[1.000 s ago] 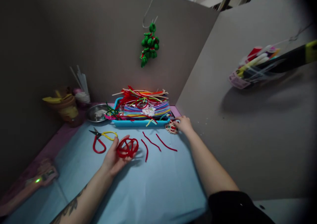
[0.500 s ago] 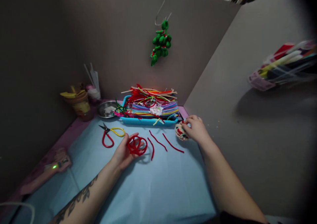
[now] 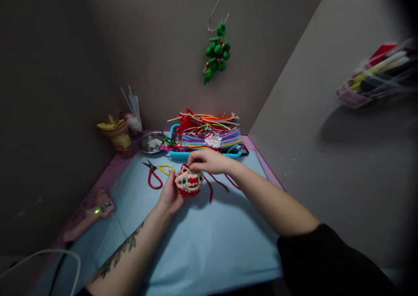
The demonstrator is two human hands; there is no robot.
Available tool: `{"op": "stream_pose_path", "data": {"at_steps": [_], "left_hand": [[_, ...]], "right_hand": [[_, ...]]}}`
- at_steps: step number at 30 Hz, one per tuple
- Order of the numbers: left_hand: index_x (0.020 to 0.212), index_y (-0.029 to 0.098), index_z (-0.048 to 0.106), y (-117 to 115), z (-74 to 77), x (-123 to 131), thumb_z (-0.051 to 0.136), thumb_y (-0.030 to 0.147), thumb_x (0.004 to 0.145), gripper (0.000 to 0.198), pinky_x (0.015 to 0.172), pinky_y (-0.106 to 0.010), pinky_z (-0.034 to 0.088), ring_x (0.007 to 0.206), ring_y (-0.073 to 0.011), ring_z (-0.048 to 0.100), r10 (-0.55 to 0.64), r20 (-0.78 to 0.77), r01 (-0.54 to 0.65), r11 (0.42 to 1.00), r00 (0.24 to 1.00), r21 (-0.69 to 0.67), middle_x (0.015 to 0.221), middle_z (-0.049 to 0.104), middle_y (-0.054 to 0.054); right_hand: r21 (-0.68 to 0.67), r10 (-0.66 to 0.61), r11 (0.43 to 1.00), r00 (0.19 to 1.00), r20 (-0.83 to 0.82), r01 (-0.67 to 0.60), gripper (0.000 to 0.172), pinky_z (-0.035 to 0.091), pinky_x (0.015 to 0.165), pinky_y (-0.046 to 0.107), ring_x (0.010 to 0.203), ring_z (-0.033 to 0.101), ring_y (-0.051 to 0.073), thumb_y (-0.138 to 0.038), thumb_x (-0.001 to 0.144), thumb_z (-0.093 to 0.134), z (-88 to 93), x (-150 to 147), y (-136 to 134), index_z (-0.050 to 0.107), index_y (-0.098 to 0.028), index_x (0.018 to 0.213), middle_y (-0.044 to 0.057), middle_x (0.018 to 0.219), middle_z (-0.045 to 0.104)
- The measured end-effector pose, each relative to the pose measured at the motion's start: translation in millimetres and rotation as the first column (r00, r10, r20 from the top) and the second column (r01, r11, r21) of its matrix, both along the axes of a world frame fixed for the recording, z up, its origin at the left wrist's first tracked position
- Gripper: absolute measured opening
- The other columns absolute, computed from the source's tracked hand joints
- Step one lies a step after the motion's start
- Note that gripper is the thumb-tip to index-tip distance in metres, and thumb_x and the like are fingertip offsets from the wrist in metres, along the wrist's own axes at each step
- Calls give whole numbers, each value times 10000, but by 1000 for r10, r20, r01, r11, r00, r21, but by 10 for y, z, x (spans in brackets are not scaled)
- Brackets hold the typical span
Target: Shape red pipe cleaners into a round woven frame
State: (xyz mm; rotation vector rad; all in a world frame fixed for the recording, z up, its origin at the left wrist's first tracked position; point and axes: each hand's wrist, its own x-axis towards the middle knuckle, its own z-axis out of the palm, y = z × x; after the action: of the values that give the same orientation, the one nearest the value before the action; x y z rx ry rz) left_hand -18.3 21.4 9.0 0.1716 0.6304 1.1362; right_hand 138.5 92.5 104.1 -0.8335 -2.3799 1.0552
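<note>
My left hand (image 3: 170, 196) is closed on a round frame of red pipe cleaner (image 3: 188, 194), most of which is hidden. On top of that frame rests a cream, red and green pipe-cleaner ball (image 3: 190, 181). From above, my right hand (image 3: 209, 160) pinches the top of this ball. Several short red pipe-cleaner pieces (image 3: 210, 191) lie on the blue cloth just right of the ball, partly behind my right forearm. Scissors with one red and one yellow handle (image 3: 155, 182) lie open to the left of my left hand.
A blue tray (image 3: 179, 156) of pipe cleaners stands at the back, beside a metal dish (image 3: 143, 145). A pink glue gun (image 3: 94, 217) with a green light lies at left. A green ornament (image 3: 217, 52) hangs above. A filled holder (image 3: 354, 95) is on the right wall.
My right hand has carried the ball from the table's right side leftward onto the red frame in my left hand. The view has shifted slightly.
</note>
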Motion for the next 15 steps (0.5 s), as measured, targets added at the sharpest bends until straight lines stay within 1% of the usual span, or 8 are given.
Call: {"op": "stream_pose_path", "data": {"at_steps": [3, 7, 9, 12, 15], "left_hand": [[1180, 175, 611, 19, -27, -22, 323, 496, 969, 480, 837, -452, 554, 940, -263, 695, 14, 66, -14, 1000, 998, 13, 1049, 720, -115], [1214, 184, 591, 46, -61, -51, 306, 499, 970, 490, 811, -458, 563, 954, -279, 696, 31, 137, -36, 999, 990, 33, 1065, 720, -120], [1234, 166, 581, 63, -65, -69, 306, 512, 966, 517, 780, -449, 571, 940, -286, 698, 23, 147, -28, 999, 989, 32, 1056, 719, -137], [1226, 136, 587, 88, -71, -96, 310, 525, 960, 547, 715, -418, 581, 915, -295, 702, -12, 135, 9, 1000, 991, 22, 1034, 718, -160], [1188, 160, 610, 106, -89, -113, 329, 517, 959, 509, 720, -430, 581, 904, -292, 704, 2, 124, -3, 1000, 992, 7, 1025, 720, -146]], "right_hand": [[-34, 38, 999, 999, 3, -38, 62, 424, 621, 219, 665, 567, 128, -202, 765, 599, 2, -28, 95, 652, -170, 758, -33, 683, 619], [-41, 41, 998, 999, 29, -40, 61, 427, 637, 226, 675, 558, 125, -214, 778, 588, -35, -76, 166, 620, -163, 782, -23, 715, 619], [-36, 31, 999, 999, 42, -29, 55, 422, 629, 227, 658, 548, 121, -209, 786, 572, -19, -95, 184, 608, -168, 786, -27, 700, 609], [-7, 32, 999, 998, 62, -32, 48, 418, 630, 229, 656, 542, 122, -211, 785, 576, 50, -120, 189, 598, -172, 768, -31, 689, 601], [18, 63, 998, 993, 95, -65, 49, 412, 633, 229, 667, 536, 122, -207, 785, 580, 92, -155, 171, 599, -170, 759, -28, 707, 599]]}}
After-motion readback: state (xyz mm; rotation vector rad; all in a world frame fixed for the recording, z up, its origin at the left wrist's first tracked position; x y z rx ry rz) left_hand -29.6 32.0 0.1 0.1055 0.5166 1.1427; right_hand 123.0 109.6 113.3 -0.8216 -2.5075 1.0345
